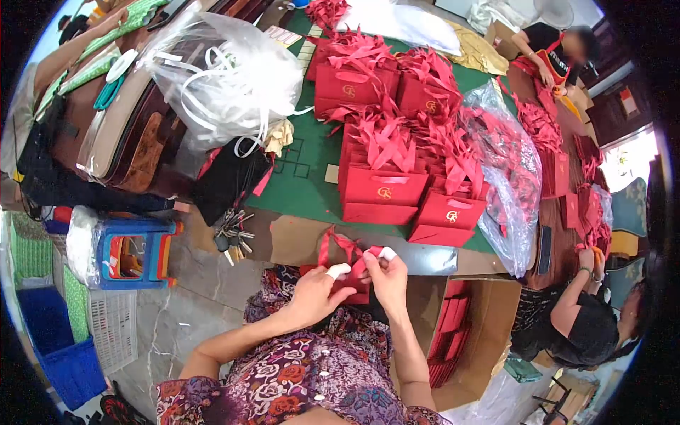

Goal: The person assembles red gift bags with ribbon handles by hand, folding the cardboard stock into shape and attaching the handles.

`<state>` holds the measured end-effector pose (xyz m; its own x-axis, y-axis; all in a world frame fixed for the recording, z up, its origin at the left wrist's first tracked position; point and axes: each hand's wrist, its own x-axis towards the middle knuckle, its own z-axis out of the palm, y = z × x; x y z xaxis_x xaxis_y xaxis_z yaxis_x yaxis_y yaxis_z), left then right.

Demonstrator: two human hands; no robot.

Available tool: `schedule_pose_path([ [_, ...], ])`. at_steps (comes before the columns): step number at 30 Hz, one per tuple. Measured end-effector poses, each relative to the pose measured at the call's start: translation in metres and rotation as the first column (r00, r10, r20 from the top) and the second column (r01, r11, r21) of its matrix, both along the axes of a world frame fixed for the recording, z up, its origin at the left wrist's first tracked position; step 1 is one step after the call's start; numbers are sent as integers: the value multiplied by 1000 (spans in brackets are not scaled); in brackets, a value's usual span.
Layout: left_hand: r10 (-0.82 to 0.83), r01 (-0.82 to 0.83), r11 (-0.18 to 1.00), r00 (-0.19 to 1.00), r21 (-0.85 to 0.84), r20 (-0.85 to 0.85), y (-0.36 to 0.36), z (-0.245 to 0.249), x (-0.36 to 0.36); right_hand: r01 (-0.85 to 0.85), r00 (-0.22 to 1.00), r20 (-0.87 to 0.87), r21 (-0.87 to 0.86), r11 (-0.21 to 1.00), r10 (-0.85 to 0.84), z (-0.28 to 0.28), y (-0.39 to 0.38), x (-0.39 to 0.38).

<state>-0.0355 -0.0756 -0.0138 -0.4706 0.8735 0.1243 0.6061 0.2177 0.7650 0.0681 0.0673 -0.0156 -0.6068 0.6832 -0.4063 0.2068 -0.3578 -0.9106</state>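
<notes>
A small red gift bag (359, 293) is at my lap, partly hidden by my hands. My left hand (316, 292) is closed around its left side, thumb across the front; its lower fingers are hidden. White wrapping covers one of its fingertips. My right hand (386, 278) pinches a red ribbon (359, 266) above the bag, and one of its fingers also has a white tip. More ribbon (326, 248) loops up beside my left hand. Straight ahead, rows of finished-looking red gift bags (383, 193) with gold lettering and ribbon bows stand on the green table (304, 191).
An open cardboard box (489, 340) with red bags inside stands to my right. A clear plastic bag of white ribbon (234, 78) lies left, above keys (232, 234). Stacked stools (134, 248) are on the floor. Two people (584, 319) handle red ribbon at the right.
</notes>
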Motion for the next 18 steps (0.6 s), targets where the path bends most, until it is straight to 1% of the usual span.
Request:
schedule_pose_path([
  [2,5,13,990,991,-137,133,-1,-9,4,11,1000,-24,8,1000,-11,4,-1,1],
  [3,2,26,990,980,-136,199,0,-9,4,25,998,-51,15,1000,-25,5,-1,3],
  [4,2,26,990,980,-136,200,-1,-7,3,25,998,-50,15,1000,-24,0,-1,7],
  [6,9,15,998,911,-57,412,0,0,0,-14,998,-64,150,989,24,-6,1,12],
  [7,13,13,998,911,-59,413,-1,0,-1,-14,999,-43,66,998,16,-1,1,17],
  [9,87,-1,990,793,-141,603,-3,1,-3,-4,999,-40,34,999,5,6,-1,16],
  [10,87,0,990,792,-142,604,-2,4,-4,12,999,-40,6,1000,-11,7,-2,16],
  [12,8,58,994,819,-97,573,1,13,-4,19,997,-69,-10,1000,-20,10,-2,14],
  [14,-1,66,993,825,-94,565,1,14,-2,26,994,-102,-23,999,-28,9,-3,12],
  [16,-40,99,990,887,-105,460,-1,10,0,35,996,-78,14,999,-34,4,-4,13],
  [17,-7,74,991,867,-115,498,-1,10,2,36,996,-78,15,999,-34,4,-4,13],
  [18,-5,72,991,867,-115,498,-1,10,1,45,996,-79,9,999,-44,4,-4,14],
])
